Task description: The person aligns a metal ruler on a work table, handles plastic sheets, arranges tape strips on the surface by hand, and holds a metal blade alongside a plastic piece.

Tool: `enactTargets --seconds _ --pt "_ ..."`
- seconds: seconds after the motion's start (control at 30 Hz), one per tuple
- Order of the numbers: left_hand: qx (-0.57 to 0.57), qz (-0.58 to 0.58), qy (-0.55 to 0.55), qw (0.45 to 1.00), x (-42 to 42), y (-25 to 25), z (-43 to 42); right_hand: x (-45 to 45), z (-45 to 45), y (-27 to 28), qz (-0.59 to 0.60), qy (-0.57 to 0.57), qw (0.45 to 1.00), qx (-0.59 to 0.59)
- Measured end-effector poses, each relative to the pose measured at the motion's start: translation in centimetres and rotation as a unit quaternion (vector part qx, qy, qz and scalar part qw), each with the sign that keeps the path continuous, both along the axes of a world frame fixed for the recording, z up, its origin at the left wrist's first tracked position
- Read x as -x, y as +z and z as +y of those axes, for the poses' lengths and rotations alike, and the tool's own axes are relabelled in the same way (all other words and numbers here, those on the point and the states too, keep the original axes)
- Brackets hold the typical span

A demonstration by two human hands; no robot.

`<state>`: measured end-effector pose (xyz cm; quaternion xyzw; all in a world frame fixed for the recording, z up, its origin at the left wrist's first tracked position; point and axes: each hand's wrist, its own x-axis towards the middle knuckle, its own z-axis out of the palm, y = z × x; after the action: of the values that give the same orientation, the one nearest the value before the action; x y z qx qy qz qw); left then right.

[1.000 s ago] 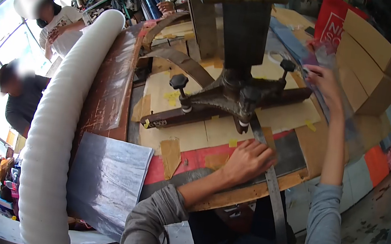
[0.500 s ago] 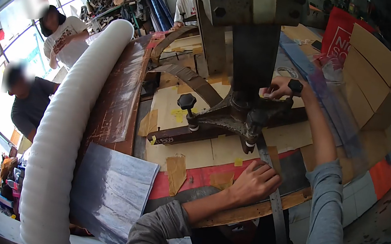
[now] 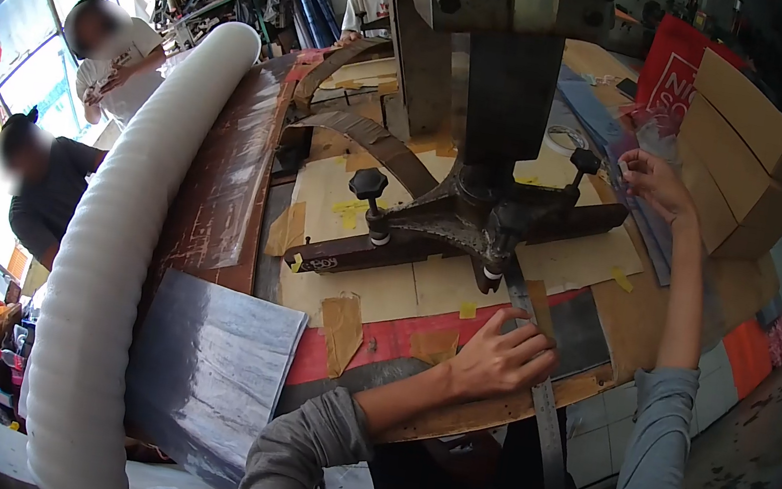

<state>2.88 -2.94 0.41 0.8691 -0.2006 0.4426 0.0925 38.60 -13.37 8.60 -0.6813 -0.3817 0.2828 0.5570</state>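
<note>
My left hand [image 3: 501,360] lies at the front edge of the work table, its fingers bent over a long metal strip [image 3: 548,425] and holding it down. The strip passes under the press head and hangs over the wooden edge. At the right of the table my right hand [image 3: 653,186] is raised, thumb and fingers pinched on something small that I cannot make out. Between and beyond my hands stands the dark metal press head [image 3: 482,213] with black knobs, above a dark bar [image 3: 359,255] on taped cream sheets [image 3: 385,282].
A white foam roll [image 3: 112,253] and a grey patterned sheet [image 3: 220,340] lie at left. Cardboard boxes [image 3: 724,183] and a red bag [image 3: 667,73] are at right. Two people [image 3: 125,63], [image 3: 51,184] stand beyond the roll; another person [image 3: 364,3] is at the back.
My right hand has moved from behind the press head out to the right, after coming in there from the right. My left hand stays at the strip, its index finger lifted somewhat.
</note>
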Motion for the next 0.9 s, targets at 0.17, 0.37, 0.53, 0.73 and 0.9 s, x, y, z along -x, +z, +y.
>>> enactTargets --seconds 0.17,0.37,0.53,0.73,0.9 --pt "0.018 0.018 -0.003 1.000 0.0 0.0 0.0 0.4 1.6 -0.2 0.003 0.029 1.000 -0.002" --pt "0.027 0.024 -0.006 0.999 -0.1 0.0 0.1 0.5 4.3 -0.8 0.025 0.067 0.997 0.007" --pt "0.028 0.031 -0.006 0.999 -0.1 -0.1 0.1 1.5 6.3 -1.0 0.006 0.076 0.997 0.025" --pt "0.038 0.064 0.046 0.996 -0.2 -0.2 0.2 1.8 9.3 -2.7 -0.083 0.177 0.979 0.058" --pt "0.057 0.106 0.109 0.987 -0.6 -0.9 0.6 1.8 13.7 -4.5 -0.177 0.332 0.918 0.128"
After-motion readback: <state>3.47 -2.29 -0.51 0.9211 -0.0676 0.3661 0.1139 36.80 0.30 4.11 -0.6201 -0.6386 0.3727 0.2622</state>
